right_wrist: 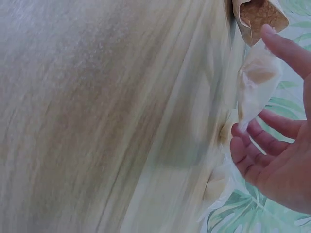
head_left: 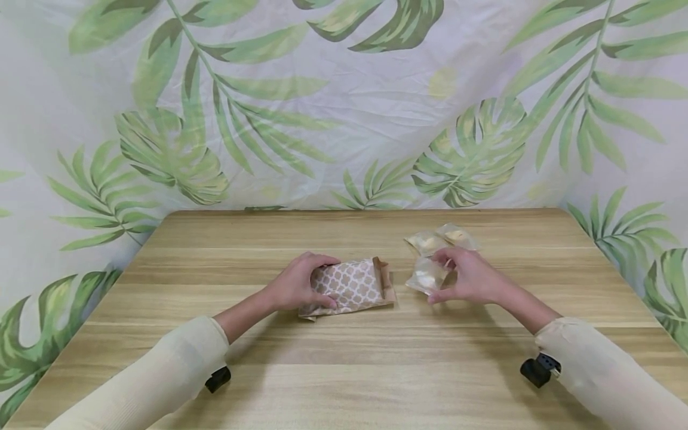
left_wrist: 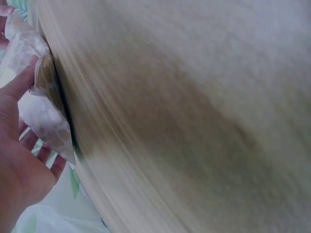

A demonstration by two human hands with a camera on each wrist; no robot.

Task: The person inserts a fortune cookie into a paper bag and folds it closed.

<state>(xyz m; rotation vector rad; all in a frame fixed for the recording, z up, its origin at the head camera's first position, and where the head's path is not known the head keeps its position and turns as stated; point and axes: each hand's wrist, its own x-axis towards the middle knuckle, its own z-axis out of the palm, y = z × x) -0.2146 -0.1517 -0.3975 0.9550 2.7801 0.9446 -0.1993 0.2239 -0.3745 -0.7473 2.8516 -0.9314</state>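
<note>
A brown paper bag (head_left: 352, 283) with a white lattice pattern lies on its side in the middle of the table, its mouth facing right. My left hand (head_left: 295, 280) grips the bag's left end, thumb on the near side and fingers round the far side. To the right of the bag, my right hand (head_left: 470, 279) holds a small clear plastic packet (head_left: 426, 273) between thumb and fingers. Pale contents show through its film in the right wrist view. The opening of the paper bag (right_wrist: 260, 19) also appears there, just beyond the thumb.
Behind the right hand lie two more clear packets, one on the left (head_left: 426, 242) and one on the right (head_left: 455, 235), with pale yellowish contents. The wooden table (head_left: 344, 382) ends at a leaf-print cloth (head_left: 365, 119) hanging behind it.
</note>
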